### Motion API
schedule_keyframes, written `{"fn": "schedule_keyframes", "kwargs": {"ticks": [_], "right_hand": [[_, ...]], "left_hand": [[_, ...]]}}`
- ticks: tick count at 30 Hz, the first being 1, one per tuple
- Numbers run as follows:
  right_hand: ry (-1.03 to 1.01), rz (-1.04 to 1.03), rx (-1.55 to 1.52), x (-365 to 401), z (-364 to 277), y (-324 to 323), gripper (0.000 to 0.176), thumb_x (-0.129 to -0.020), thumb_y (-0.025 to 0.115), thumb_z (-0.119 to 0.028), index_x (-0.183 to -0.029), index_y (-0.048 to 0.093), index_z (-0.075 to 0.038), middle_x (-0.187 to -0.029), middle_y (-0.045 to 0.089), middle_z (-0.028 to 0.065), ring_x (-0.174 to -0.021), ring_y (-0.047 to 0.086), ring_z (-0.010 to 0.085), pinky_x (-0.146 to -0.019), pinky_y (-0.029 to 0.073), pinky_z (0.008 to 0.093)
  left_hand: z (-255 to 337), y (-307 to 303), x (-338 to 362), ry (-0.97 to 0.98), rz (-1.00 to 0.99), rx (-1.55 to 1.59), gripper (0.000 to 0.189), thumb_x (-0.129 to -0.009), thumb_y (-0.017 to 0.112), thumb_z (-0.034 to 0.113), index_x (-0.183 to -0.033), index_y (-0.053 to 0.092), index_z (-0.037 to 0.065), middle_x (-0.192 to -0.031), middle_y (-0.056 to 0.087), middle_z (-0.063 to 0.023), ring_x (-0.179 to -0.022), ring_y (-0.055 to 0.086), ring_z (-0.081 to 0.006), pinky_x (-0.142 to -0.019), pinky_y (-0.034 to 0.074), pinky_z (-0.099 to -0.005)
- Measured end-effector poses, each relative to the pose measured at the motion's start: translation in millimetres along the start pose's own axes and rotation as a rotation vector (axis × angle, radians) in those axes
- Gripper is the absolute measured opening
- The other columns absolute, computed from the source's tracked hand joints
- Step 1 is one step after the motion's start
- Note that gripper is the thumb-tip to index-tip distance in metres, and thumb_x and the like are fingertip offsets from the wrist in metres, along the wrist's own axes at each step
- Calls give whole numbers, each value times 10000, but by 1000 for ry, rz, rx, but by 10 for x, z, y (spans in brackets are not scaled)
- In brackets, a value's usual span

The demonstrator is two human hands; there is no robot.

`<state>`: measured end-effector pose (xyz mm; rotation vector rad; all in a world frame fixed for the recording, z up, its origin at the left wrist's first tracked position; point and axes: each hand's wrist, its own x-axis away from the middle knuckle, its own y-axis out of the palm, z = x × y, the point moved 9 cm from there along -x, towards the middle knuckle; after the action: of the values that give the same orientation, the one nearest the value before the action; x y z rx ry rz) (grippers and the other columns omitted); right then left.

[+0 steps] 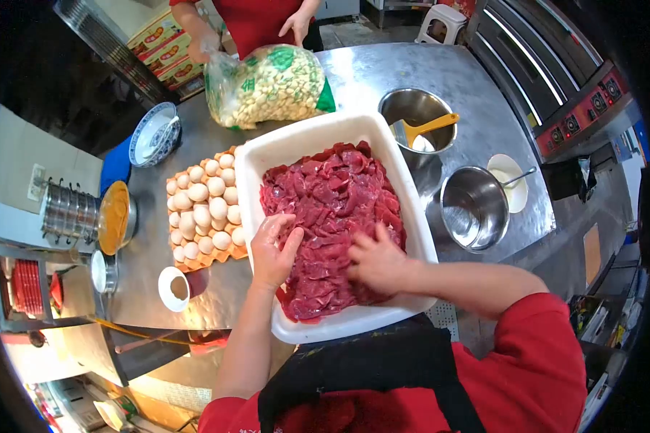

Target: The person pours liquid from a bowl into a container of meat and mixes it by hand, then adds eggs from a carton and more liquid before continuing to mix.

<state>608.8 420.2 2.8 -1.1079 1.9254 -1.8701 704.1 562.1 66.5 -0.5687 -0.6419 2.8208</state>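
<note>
Sliced raw red meat in a white tub;
I see left hand half open, apparently empty; right hand curls in, grip unclear; slices seem soft, slippery; I'd scoop from beneath

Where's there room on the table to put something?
Between the brush pot and the oven, the steel table is bare. Another patch lies between pot and clear bag. Left of the white tub, eggs and bowls crowd it.
</note>
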Motion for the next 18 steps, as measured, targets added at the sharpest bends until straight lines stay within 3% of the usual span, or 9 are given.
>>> {"fn": "schedule_keyframes", "kwargs": {"ticks": [2, 4, 6, 7, 9, 12, 14, 16, 18], "right_hand": [[182, 175, 230, 47, 460, -237, 304, -828, 584, -193, -1114, 666, -134, -1296, 479, 162, -1315, 341, 425, -962, 315, 707], [340, 432, -3, -46, 972, -470, 387, -804, 612, -184, -1184, 606, -110, -1326, 449, 250, -1296, 342, 509, -989, 378, 622], [481, 456, -269, -220, 1372, -609, 583, -782, 687, -260, -1297, 489, -71, -1320, 449, 310, -1237, 414, 521, -1008, 420, 501], [487, 454, -269, -296, 1445, -639, 583, -782, 687, -260, -1297, 489, -71, -1320, 449, 310, -1237, 414, 521, -1008, 420, 501], [700, 221, -511, -377, 1645, -353, 872, -706, 771, -437, -1371, 380, -31, -1325, 469, 315, -1191, 493, 479, -1001, 439, 439], [735, 101, -660, -363, 1508, -79, 1047, -610, 791, -598, -1359, 385, 10, -1282, 521, 311, -1180, 541, 410, -992, 451, 423], [707, 232, -774, -360, 1349, 67, 1089, -574, 767, -661, -1379, 418, -15, -1265, 563, 270, -1188, 550, 380, -1001, 444, 419], [585, 255, -1060, -370, 1015, 53, 1015, -596, 796, -608, -1360, 465, -28, -1249, 592, 215, -1165, 574, 324, -984, 449, 377], [498, 263, -1375, -276, 719, -155, 1024, -633, 835, -513, -1412, 410, -3, -1311, 548, 194, -1190, 550, 271, -1011, 416, 345]], "left_hand": [[-113, 56, 27, -124, -43, -108, 278, -825, 704, 133, -1048, 624, -14, -1007, 626, -135, -907, 620, -224, -809, 497, -311], [-168, 78, 98, -169, -36, -215, 335, -822, 712, 141, -1096, 599, -16, -1039, 620, -154, -965, 612, -249, -846, 486, -330], [-252, 107, 190, -212, -27, -317, 395, -818, 720, 149, -1144, 574, -18, -1072, 614, -173, -1023, 603, -274, -884, 476, -349], [-362, 167, 297, -296, -58, -199, 468, -817, 725, 159, -1203, 526, -14, -1119, 600, -176, -1070, 586, -282, -924, 460, -364], [-553, 351, 592, -591, -88, 267, 669, -823, 731, 186, -1360, 373, 12, -1249, 554, -170, -1139, 556, -278, -992, 439, -387], [-839, 569, 760, -896, 90, 652, 728, -827, 732, 190, -1406, 316, 40, -1313, 513, -151, -1174, 530, -277, -1011, 432, -416], [-881, 739, 602, -959, 101, 782, 722, -865, 694, 257, -1427, 290, 57, -1329, 502, -152, -1216, 506, -290, -999, 444, -445], [-1059, 1061, 666, -1218, 5, 899, 698, -906, 625, 355, -1440, 275, 73, -1341, 495, -132, -1216, 514, -301, -984, 460, -460], [-970, 1081, 626, -1211, -87, 808, 618, -936, 540, 455, -1406, 378, 89, -1291, 551, -121, -1172, 557, -295, -974, 473, -480]]}}
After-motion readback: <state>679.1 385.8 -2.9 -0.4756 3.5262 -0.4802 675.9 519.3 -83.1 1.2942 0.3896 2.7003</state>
